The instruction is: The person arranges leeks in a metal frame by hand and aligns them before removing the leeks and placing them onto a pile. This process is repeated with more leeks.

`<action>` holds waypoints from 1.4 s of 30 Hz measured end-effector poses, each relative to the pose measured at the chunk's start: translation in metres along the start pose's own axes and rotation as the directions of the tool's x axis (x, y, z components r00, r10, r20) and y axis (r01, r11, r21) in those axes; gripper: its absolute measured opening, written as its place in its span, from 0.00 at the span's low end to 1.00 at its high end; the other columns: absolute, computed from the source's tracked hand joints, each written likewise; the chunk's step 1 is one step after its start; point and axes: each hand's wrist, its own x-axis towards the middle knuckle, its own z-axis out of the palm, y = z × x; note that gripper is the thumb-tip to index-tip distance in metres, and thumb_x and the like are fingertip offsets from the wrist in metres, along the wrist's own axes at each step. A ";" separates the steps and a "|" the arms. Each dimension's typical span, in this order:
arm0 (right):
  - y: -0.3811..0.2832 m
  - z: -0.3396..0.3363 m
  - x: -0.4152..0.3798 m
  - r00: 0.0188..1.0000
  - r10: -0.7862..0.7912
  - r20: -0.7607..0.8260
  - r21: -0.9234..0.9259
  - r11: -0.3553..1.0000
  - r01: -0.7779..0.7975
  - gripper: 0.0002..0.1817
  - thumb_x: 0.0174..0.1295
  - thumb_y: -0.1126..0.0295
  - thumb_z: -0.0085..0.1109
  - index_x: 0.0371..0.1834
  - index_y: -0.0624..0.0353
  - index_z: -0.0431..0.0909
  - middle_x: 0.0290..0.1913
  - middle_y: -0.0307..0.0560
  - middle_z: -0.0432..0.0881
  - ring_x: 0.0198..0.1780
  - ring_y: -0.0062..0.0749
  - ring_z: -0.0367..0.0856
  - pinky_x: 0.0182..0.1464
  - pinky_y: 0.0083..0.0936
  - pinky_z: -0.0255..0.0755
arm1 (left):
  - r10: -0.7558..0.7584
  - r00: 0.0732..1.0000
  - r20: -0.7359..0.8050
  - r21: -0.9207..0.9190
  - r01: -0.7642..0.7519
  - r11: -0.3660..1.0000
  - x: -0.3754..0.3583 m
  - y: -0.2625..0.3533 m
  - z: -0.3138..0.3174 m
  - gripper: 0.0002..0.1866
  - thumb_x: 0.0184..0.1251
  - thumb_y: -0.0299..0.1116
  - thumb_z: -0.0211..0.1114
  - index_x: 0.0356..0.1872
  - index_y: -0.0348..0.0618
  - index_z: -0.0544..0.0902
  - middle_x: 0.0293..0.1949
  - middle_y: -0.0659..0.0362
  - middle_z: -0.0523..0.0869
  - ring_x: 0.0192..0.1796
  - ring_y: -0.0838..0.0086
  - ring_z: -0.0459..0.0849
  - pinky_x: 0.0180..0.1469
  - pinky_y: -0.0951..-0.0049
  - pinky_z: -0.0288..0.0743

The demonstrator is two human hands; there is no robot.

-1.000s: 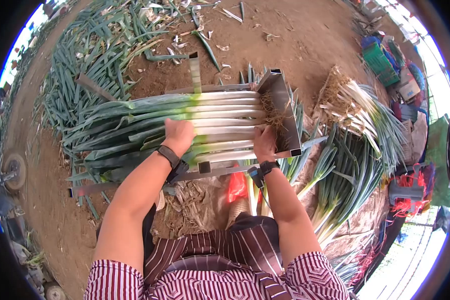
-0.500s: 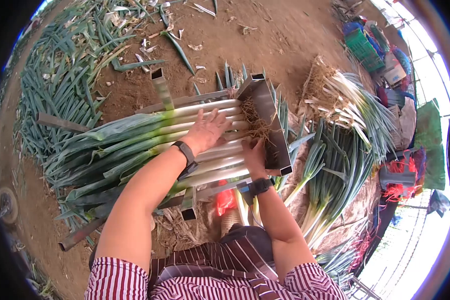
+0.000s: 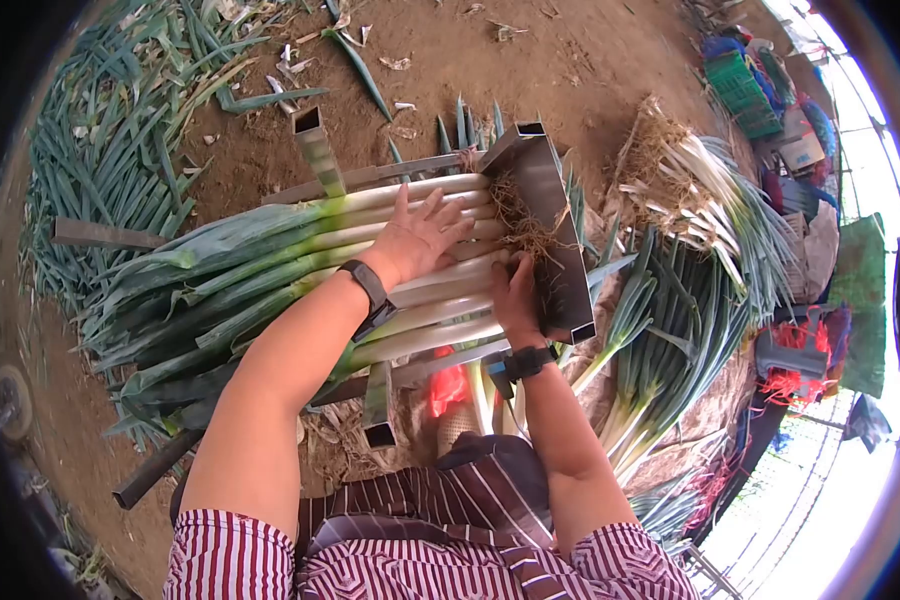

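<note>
A row of long green onions lies side by side in a metal rack, white stems to the right and green leaves to the left. Flat across the stems, fingers spread, rests my left hand. My right hand is at the root end, its fingers bent and closed against an onion there; the fingertips are partly hidden. Brown roots bunch up against the rack's end plate, just beyond that hand. Both wrists wear dark bands.
Cut green leaves are heaped on the ground at left. More onions with roots lie piled at right, above loose onions on a sheet. A green crate stands farther back. Metal posts rise from the rack.
My left hand has shifted slightly up across the stems. The right hand has moved a little up along the root ends and stays against the onions. The view has shifted slightly.
</note>
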 end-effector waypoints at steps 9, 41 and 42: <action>0.008 0.011 -0.019 0.992 -0.114 -0.044 -0.294 0.951 0.097 0.23 0.69 0.64 0.51 0.61 0.64 0.57 0.50 0.71 0.76 0.52 0.67 0.76 0.53 0.49 0.69 | -0.136 0.983 -0.120 -0.081 0.127 0.989 -0.018 0.019 0.005 0.32 0.64 0.49 0.63 0.70 0.60 0.67 0.72 0.58 0.66 0.77 0.56 0.57 0.74 0.35 0.42; -0.004 0.000 -0.045 0.952 -0.254 0.173 -0.754 0.587 0.294 0.30 0.65 0.66 0.56 0.68 0.65 0.58 0.46 0.56 0.78 0.44 0.50 0.76 0.46 0.42 0.73 | 0.075 0.994 -0.083 0.098 -0.067 0.993 -0.041 0.040 0.014 0.25 0.68 0.40 0.52 0.67 0.71 0.73 0.77 0.62 0.54 0.79 0.60 0.52 0.77 0.40 0.34; -0.009 0.000 -0.048 0.959 -0.224 0.172 -0.778 0.566 0.272 0.31 0.65 0.67 0.56 0.69 0.65 0.57 0.46 0.55 0.78 0.44 0.49 0.76 0.46 0.42 0.73 | 0.072 0.993 -0.089 0.101 -0.063 0.993 -0.041 0.041 0.014 0.25 0.68 0.40 0.51 0.67 0.72 0.73 0.77 0.62 0.54 0.79 0.60 0.51 0.77 0.41 0.34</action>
